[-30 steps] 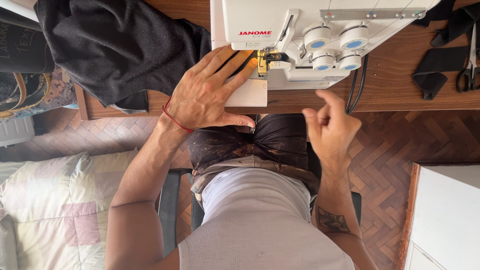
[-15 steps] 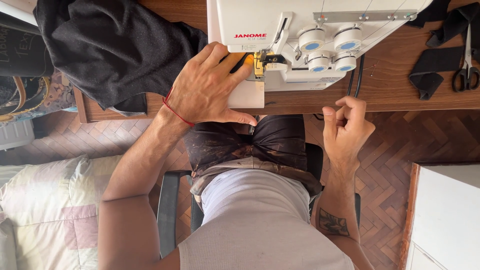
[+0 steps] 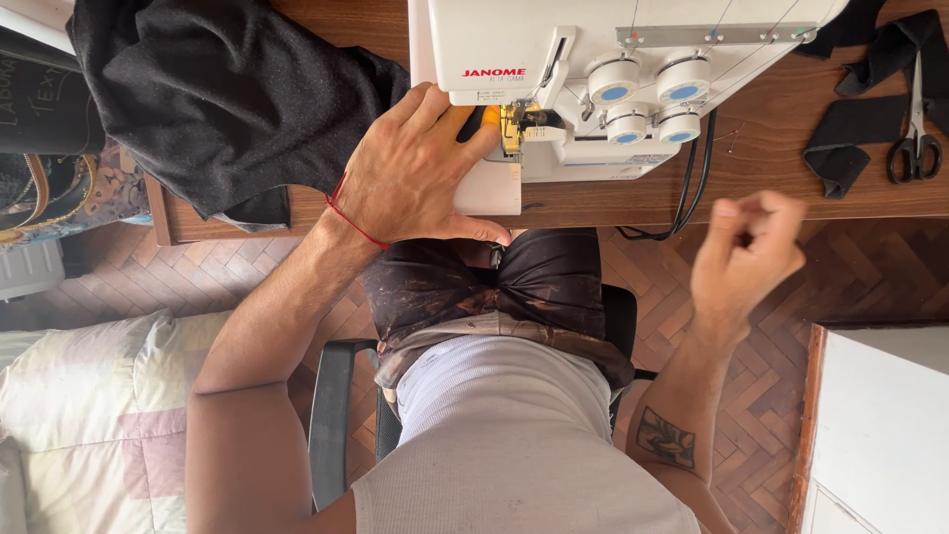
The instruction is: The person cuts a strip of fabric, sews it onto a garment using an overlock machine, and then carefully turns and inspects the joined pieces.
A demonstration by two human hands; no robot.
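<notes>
A white overlock sewing machine [image 3: 593,49] stands on a wooden table [image 3: 761,188]. My left hand [image 3: 420,173] lies flat on its bed with fingers spread, fingertips right beside the yellow presser-foot area [image 3: 514,124]; a red string circles that wrist. My right hand [image 3: 746,252] hovers in the air in front of the table's edge, to the right of the machine, blurred, with thumb and fingers pinched together. I cannot make out anything between them. A heap of black fabric [image 3: 217,89] lies on the table just left of my left hand.
Black fabric strips [image 3: 850,138] and scissors [image 3: 914,148] lie at the table's right end. Dark cables [image 3: 692,188] hang off the front edge. I sit on a black chair [image 3: 331,415]; a white cabinet [image 3: 880,425] is at right, a pale quilt [image 3: 79,415] at left.
My right hand has swung out to the right and away from my lap, staying pinched. My left hand has stayed on the machine bed.
</notes>
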